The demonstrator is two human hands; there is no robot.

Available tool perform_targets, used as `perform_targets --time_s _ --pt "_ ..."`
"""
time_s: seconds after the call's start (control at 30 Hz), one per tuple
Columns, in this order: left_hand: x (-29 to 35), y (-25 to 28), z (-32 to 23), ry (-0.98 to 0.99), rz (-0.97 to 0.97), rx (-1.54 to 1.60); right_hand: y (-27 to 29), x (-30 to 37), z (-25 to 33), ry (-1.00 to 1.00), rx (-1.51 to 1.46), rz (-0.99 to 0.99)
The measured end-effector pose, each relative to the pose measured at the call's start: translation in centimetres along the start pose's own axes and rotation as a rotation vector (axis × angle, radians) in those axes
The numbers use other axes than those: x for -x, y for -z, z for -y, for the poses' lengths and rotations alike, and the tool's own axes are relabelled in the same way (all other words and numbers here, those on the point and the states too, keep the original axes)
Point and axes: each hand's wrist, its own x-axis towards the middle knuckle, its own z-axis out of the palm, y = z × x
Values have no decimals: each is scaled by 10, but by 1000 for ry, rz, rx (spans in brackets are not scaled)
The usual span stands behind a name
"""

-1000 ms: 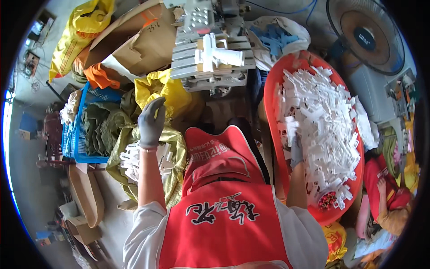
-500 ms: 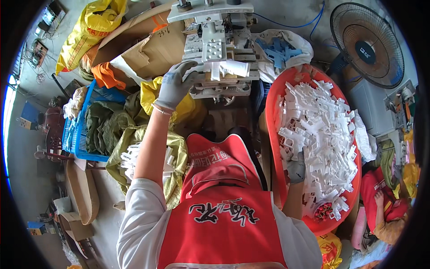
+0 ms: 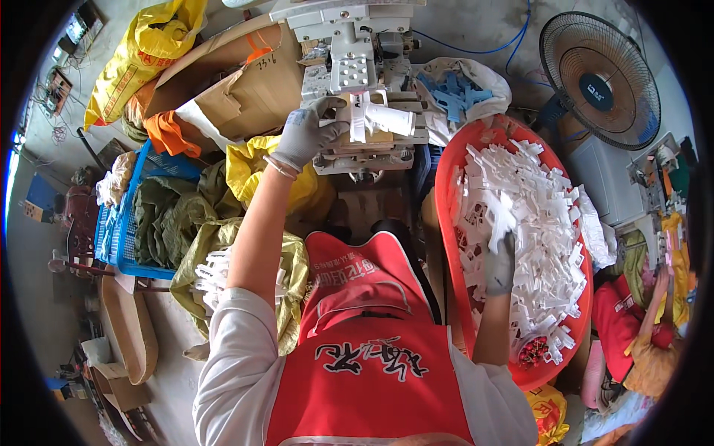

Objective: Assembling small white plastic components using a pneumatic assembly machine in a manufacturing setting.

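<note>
My gloved left hand (image 3: pixel 309 134) is at the machine (image 3: pixel 355 70), its fingers and thumb closed on the edge of a white plastic toy gun piece (image 3: pixel 390 119). That piece lies tilted on the machine's bed, just below the metal block with round holes. On the right, my gloved right hand (image 3: pixel 499 266) is in the red tub (image 3: pixel 451 245). It grips another white toy gun (image 3: pixel 500 218), raised over the heap of similar white pieces (image 3: pixel 547 230). The fingertips of the right hand are partly hidden.
An olive sack (image 3: pixel 292 297) with white pieces stands left, beside a blue basket (image 3: pixel 132 249) of green cloth. A white sack (image 3: pixel 497 74) holds blue pieces behind the tub. A fan (image 3: pixel 599 89) stands far right; a co-worker's arm (image 3: pixel 658 297) shows near it.
My left fingers have closed in on the piece at the machine, which now sits more tilted. My right hand has come up from the heap with a white toy gun.
</note>
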Motion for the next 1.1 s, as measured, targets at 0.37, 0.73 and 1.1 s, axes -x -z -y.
perform_targets --time_s 0.37,0.73,1.1 --pt "169 61 39 329 -456 -35 -231 -95 23 823 1082 777" --pt "378 109 88 792 -749 -162 -254 -121 19 1046 1383 969" --pt "412 127 122 848 -703 -280 98 -57 15 -74 1762 119"
